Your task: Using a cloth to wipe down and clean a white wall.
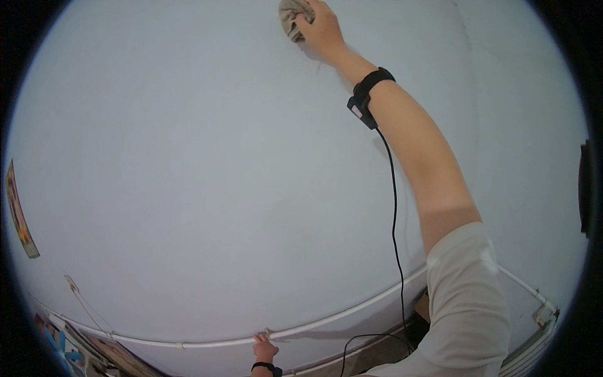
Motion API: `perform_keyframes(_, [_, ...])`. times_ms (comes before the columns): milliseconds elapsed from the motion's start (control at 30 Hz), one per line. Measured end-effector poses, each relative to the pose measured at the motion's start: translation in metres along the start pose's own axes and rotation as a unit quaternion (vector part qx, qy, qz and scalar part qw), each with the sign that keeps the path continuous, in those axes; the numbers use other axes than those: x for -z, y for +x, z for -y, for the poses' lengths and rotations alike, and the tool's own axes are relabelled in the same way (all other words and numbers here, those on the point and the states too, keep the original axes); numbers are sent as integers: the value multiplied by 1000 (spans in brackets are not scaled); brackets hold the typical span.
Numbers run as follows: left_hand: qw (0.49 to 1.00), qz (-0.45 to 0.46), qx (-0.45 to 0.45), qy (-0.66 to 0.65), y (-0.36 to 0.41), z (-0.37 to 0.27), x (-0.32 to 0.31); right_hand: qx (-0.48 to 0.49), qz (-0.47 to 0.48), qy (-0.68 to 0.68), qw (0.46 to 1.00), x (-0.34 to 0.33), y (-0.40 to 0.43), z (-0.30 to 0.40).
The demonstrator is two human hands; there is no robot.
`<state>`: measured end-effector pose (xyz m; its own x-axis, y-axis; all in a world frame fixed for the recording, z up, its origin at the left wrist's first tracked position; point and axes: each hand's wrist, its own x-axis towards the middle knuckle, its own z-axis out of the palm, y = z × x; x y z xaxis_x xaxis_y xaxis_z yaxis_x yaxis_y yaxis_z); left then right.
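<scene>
At the top of the view my right hand (pixel 325 29) grips a bunched grey-beige cloth (pixel 293 20) and holds it against a pale painted wall (pixel 226 165). My right arm is stretched up, with a black strap and small device (pixel 365 101) on the wrist. Far below, my left hand (pixel 264 348) touches a white pipe (pixel 325 324) that runs along the wall, its fingers resting at a pipe clip. The left fingers are small in view, and whether they close around the pipe is hard to make out.
A black cable (pixel 395 198) hangs from the right wrist device to the floor. A picture strip (pixel 21 212) and a wall fitting with a cord (pixel 71 283) are at left. Light blue items (pixel 61 346) lie lower left. A dark object (pixel 584 188) edges the right side.
</scene>
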<state>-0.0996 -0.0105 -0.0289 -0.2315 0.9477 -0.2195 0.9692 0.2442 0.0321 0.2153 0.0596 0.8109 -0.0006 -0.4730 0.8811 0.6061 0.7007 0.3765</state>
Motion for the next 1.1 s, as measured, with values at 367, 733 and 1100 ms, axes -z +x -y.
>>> perform_keyframes(367, [999,10,-1,-36,39,46,-20,-48,42,-227,972,45,7,-125])
perform_keyframes(733, [998,15,31,-55,34,80,5,-296,1,248,922,-31,7,-57])
perform_keyframes(1100, [998,8,-5,-62,28,106,22,-81,15,1,997,-158,29,79])
